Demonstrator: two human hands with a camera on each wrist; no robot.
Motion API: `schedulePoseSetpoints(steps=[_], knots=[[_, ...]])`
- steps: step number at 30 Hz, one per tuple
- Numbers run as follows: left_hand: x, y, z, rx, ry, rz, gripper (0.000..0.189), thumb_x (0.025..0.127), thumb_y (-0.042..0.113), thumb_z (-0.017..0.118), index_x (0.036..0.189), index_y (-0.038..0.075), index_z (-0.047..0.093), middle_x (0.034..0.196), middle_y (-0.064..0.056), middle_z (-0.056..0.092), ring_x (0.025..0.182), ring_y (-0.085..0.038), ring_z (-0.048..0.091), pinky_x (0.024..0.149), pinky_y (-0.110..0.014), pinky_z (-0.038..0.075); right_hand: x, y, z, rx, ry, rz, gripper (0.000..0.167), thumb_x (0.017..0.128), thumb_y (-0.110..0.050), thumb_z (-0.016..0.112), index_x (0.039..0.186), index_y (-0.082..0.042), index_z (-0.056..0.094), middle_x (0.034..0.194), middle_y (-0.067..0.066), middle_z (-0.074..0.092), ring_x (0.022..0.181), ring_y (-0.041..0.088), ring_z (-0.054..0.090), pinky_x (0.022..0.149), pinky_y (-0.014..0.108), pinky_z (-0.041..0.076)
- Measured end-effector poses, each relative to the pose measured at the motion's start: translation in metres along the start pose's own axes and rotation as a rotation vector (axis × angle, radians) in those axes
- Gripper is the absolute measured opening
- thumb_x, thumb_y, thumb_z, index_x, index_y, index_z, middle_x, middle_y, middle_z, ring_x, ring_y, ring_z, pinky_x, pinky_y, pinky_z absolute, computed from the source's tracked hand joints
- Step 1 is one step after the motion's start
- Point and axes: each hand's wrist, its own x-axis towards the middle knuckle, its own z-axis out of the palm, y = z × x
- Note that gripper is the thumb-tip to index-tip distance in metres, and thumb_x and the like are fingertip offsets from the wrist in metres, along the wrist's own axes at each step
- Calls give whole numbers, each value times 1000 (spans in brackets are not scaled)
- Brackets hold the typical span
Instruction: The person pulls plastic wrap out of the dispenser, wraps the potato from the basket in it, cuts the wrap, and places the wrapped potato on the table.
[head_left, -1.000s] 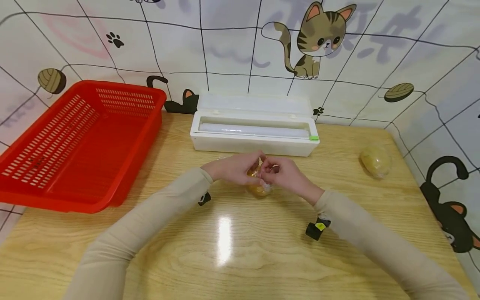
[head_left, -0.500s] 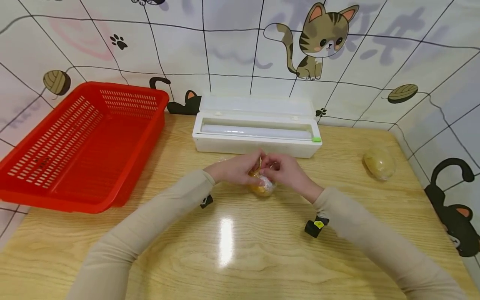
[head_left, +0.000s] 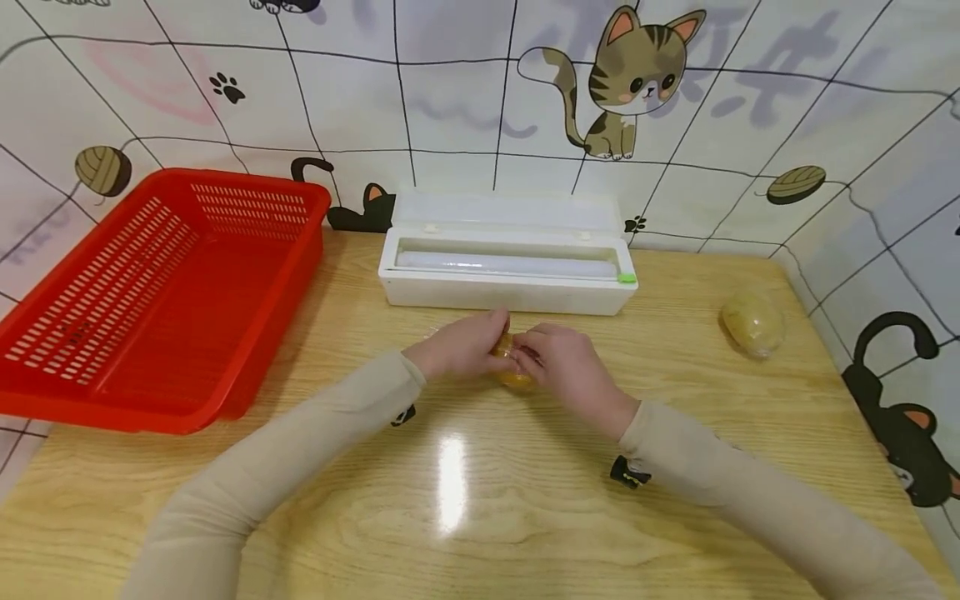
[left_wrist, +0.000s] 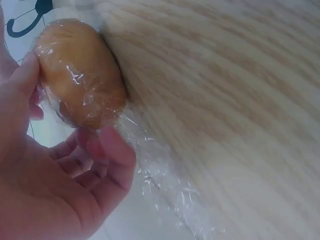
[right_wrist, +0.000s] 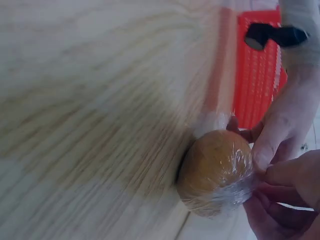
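A round, orange-yellow fruit point(head_left: 515, 379) wrapped in clear cling film rests on the table, in front of the white box. My left hand point(head_left: 465, 343) holds it from the left, the thumb on the near side. In the left wrist view, a loose tail of crinkled cling film point(left_wrist: 167, 187) trails from the wrapped fruit point(left_wrist: 82, 72) past curled fingers. From the right, my right hand point(head_left: 573, 367) pinches the film at the fruit's side. The right wrist view shows the bunched film point(right_wrist: 235, 192) at those fingertips. Which layer each finger holds is partly hidden.
A white cling-film dispenser point(head_left: 502, 293) with its lid up stands behind the hands, a roll point(head_left: 510, 263) inside. A red plastic basket point(head_left: 217, 333) sits at the left. Another film-wrapped yellowish fruit point(head_left: 752, 323) lies at the far right, near the wall.
My right hand has turned and lowered slightly, and its fingers now cover more of the fruit's right side. My left hand stays at the fruit. The head view has shifted a little.
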Motion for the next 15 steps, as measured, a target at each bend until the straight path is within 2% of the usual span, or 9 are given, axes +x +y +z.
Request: schedulePoseSetpoints(steps=[3, 6, 8, 11, 15], knots=[[-7, -5, -5, 117, -20, 0, 57, 82, 47, 74, 110, 7, 46, 92, -5, 49, 82, -19, 46, 68, -30, 42, -3, -3, 0, -35, -16, -56, 15, 87, -8, 72, 98, 1, 72, 93, 9, 64, 83, 21, 61, 70, 32, 53], [-14, -13, -15, 128, -35, 12, 56, 81, 44, 76, 112, 6, 49, 105, -8, 47, 96, -24, 42, 79, -37, 41, -3, 0, -1, -39, -35, -79, 19, 84, -4, 74, 103, 0, 73, 99, 11, 63, 89, 24, 59, 76, 34, 52], [-18, -20, -20, 72, -34, 11, 49, 83, 33, 77, 111, 3, 51, 107, -12, 47, 98, -26, 42, 83, -40, 41, -3, 2, -3, -40, -37, -89, 22, 82, -2, 76, 104, -3, 74, 101, 10, 65, 93, 26, 60, 80, 37, 52], [-22, -28, -22, -53, -85, -10, 39, 87, 17, 73, 112, 0, 49, 98, -13, 53, 90, -24, 49, 80, -36, 43, -2, 6, -5, -36, -51, -114, 25, 81, 1, 75, 105, -4, 74, 103, 11, 66, 95, 28, 61, 83, 39, 51], [-29, -27, -15, -134, -161, -102, 34, 85, 13, 74, 108, 2, 50, 82, -5, 55, 76, -18, 50, 71, -30, 43, -1, 8, -7, -9, -98, -142, 26, 83, 3, 73, 108, -1, 72, 108, 14, 65, 98, 29, 63, 84, 38, 52]])
